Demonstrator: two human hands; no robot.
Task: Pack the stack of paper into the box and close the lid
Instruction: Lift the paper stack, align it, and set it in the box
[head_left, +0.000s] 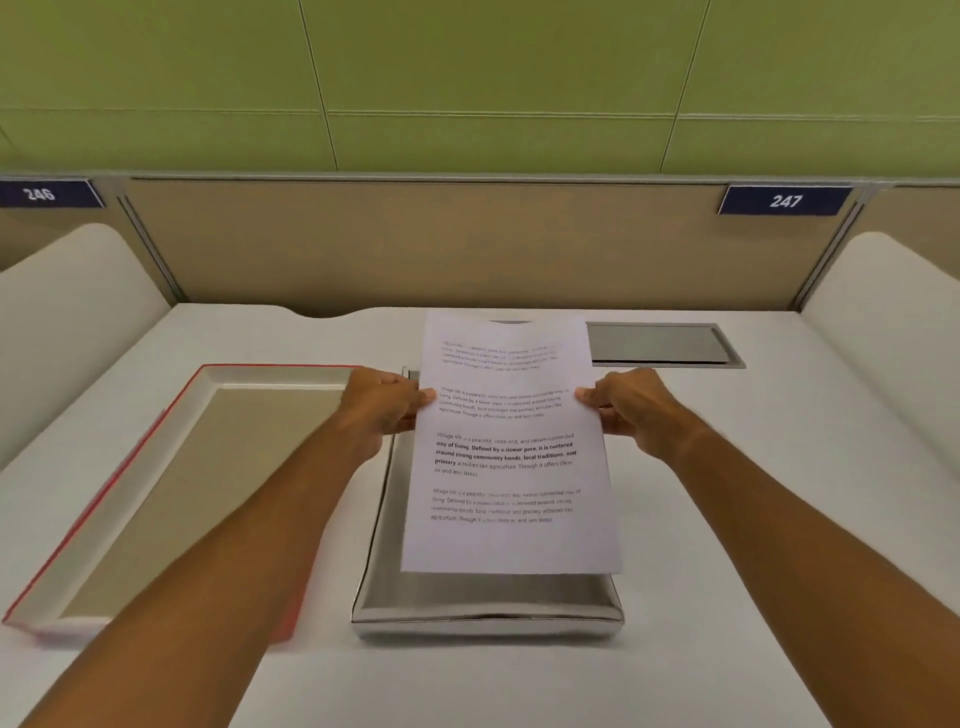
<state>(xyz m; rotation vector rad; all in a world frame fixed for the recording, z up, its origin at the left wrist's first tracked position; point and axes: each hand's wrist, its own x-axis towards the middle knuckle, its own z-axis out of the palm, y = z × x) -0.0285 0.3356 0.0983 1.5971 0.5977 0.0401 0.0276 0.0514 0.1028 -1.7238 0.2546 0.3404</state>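
Hands, two. Left hand (387, 410) and right hand (628, 410), each grip pinched on an opposite long edge of the paper stack, thumbs on top, bare forearms reaching in from the near edge.

Paper stack (511, 457), one. White rectangular sheets, top sheet printed with four blocks of black text, the third partly bold. Held flat and slightly raised above the box, its far end extending past the box's back edge. Number of sheets cannot be told.

Box (488, 597), one. Open, rectangular, rounded corners, lined with shiny silver foil-like material; sits on the table at centre, mostly covered by the paper.

Lid (208, 467), one. Shallow rectangular tray shape, red outer edge, pale matte beige inside; lies upturned on the table just left of the box.

Table (727, 519), one. Smooth white top.

Grey recessed panel (660, 344), one. Flat, rectangular, set in the table behind the right hand.

Number plates, two. Dark blue, white digits: "246" (44, 194) and "247" (784, 200), on the tan partition (415, 239).
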